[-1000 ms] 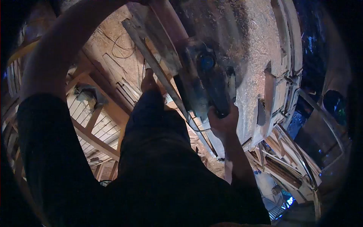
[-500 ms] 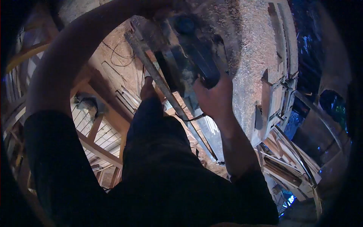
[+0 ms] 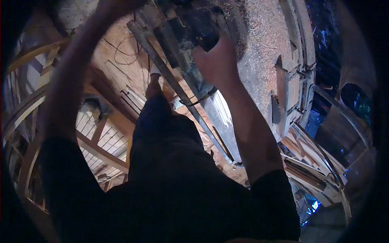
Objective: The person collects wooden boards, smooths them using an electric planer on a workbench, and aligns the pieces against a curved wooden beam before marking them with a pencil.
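Note:
My right hand [image 3: 219, 62] is closed round the rear handle of a dark power tool [image 3: 204, 26], which looks like an electric hand planer. It lies in shadow near the top of the view, over dark, dusty pieces on the bench. My left arm reaches up past the tool's far left. Only a blurred part of my left hand [image 3: 131, 3] shows at the top edge, its fingers out of sight. A long narrow bar [image 3: 162, 67] runs slantwise along the bench's near side, left of my right hand. A black cord or strap [image 3: 198, 99] crosses it by my right wrist.
Sawdust covers the bench top [image 3: 259, 52]. A toothed circular saw blade [image 3: 276, 109] stands up from it at right. Wood offcuts [image 3: 308, 166] pile up below right. Wooden frames [image 3: 101, 156] stand at left, and a thin cable [image 3: 125, 56] loops on the sawdust-strewn floor.
My right hand and the tool have moved up and away from me, slightly leftward. My left hand has slid mostly out past the top edge. The view has shifted a little.

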Available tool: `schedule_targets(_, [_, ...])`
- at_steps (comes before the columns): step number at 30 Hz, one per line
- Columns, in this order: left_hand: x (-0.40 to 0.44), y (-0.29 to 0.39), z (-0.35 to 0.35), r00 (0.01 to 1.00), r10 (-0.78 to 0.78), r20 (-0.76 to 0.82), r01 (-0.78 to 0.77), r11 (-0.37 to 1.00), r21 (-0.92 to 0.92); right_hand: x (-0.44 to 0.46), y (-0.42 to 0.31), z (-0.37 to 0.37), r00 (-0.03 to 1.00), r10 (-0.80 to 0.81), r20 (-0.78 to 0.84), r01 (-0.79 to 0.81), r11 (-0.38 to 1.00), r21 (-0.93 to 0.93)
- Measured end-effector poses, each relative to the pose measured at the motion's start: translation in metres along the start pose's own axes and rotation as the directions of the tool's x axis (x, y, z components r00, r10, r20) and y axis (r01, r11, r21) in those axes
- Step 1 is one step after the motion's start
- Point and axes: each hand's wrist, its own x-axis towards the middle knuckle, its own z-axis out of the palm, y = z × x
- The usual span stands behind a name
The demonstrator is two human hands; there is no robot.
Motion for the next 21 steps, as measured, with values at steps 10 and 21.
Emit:
schedule_targets(10, [-0.157, 0.323, 0.226, 0.811, 0.54, -0.227, -0.586, 0.739, -0.334, 0.003, 0.002, 0.002, 0.999, -0.023, -0.032, 0.022, 0.999, -0.037])
schedule_targets(21, [-0.077, 0.392, 0.348, 0.805, 0.524, -0.279, -0.592, 0.745, -0.308, 0.022, -0.016, 0.008, 0.993, 0.118, 0.011, -0.116, 0.989, -0.088])
